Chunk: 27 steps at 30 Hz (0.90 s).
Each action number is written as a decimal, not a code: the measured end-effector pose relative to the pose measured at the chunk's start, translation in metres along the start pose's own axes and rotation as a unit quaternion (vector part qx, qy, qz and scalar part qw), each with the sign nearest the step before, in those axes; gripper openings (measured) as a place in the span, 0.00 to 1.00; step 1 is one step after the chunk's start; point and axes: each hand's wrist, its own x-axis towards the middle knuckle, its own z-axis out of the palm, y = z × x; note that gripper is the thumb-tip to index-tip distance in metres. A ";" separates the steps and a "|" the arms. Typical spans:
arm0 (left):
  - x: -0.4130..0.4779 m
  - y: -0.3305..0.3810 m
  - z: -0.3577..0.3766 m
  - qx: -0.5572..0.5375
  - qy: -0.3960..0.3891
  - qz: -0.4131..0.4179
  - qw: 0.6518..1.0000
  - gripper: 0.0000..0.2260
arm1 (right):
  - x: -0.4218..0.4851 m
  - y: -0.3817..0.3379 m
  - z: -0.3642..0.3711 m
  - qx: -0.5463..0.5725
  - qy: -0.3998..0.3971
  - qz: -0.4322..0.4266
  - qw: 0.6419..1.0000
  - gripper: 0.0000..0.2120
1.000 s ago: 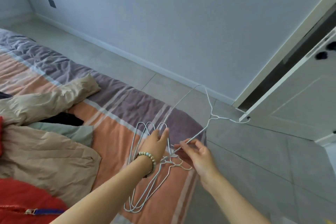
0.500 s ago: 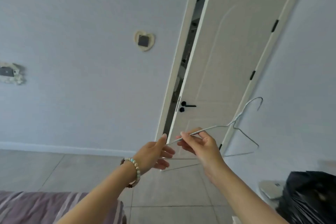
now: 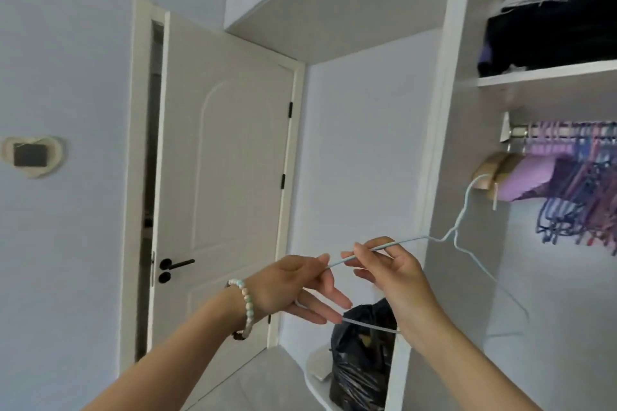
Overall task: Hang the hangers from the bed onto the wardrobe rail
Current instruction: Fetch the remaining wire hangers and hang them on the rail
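Now, careful: the wire hanger (image 3: 410,239) could twist in these light pinches, and its hook could snag the crowded hangers (image 3: 574,150) instead of the rail (image 3: 517,131). The left hand (image 3: 293,284) pinches its near end and the right hand (image 3: 390,274) pinches further along, with the hook up-right of both, below the rail

The door (image 3: 227,210) stands left of the wardrobe (image 3: 440,110), with a wall switch (image 3: 30,155) further left. Inside the wardrobe, clothes (image 3: 551,30) lie on the shelf (image 3: 547,72). The rail (image 3: 519,131) runs just below the shelf and carries a row of hangers (image 3: 581,177). In front, the left hand (image 3: 293,284) and right hand (image 3: 390,270) pinch a wire hanger (image 3: 414,238), its hook below the rail's left end. A bag (image 3: 357,364) sits beneath the hands.
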 end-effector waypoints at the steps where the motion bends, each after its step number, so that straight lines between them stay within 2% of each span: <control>1: 0.015 0.009 0.015 0.008 -0.013 0.009 1.000 0.20 | 0.003 -0.006 -0.021 -0.004 0.012 -0.006 1.000 0.06; 7: 0.096 0.056 0.107 0.003 -0.045 0.052 0.998 0.19 | 0.018 -0.040 -0.137 -0.023 0.093 -0.033 0.995 0.03; 13: 0.163 0.096 0.196 -0.029 -0.041 0.087 0.995 0.18 | 0.036 -0.070 -0.235 -0.026 0.141 -0.048 0.988 0.03; 17: 0.202 0.116 0.251 -0.051 -0.034 0.096 0.993 0.18 | 0.047 -0.085 -0.292 -0.046 0.200 -0.060 0.977 0.09; 20: 0.227 0.129 0.285 -0.055 -0.025 0.108 0.992 0.19 | 0.056 -0.095 -0.328 -0.070 0.226 -0.074 0.969 0.09; 24: 0.253 0.147 0.325 -0.117 -0.047 0.095 0.987 0.18 | 0.075 -0.103 -0.371 -0.090 0.266 -0.083 0.956 0.13; 27: 0.270 0.157 0.346 -0.138 -0.058 0.080 0.985 0.15 | 0.087 -0.109 -0.398 -0.098 0.282 -0.080 0.951 0.10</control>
